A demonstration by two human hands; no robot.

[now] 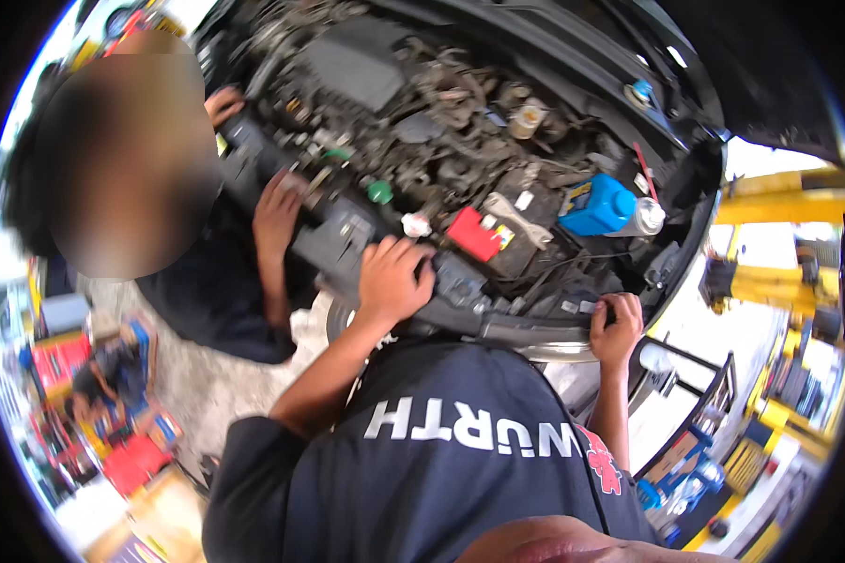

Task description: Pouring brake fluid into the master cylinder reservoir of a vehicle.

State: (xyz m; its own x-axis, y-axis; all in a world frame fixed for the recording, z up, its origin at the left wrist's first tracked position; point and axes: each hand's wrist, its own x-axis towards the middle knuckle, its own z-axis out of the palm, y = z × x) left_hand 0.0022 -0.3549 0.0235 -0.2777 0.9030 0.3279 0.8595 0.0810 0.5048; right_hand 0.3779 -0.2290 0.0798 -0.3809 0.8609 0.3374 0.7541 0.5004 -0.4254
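My left hand [396, 278] rests palm down on the black front panel [338, 236] of a car's open engine bay, beside a red and white cap [416, 224]. Over the front edge near the headlamp [542, 338] lies my right hand [616, 325], its fingers bent and nothing seen in it. Between and beyond the hands are a red battery terminal cover [475, 233], a metal wrench [517, 219] lying on the battery, a blue plastic bottle [597, 205] and a clear bottle [644, 217]. A green cap [379, 191] sits farther left.
Close on my left, another person in dark clothing [211, 288] leans at the bay with both hands on its front edge. The engine [359, 63] fills the top middle. Yellow lift parts [781, 204] and a shelf cart [683, 450] stand right. Someone sits among red toolboxes [137, 461] at lower left.
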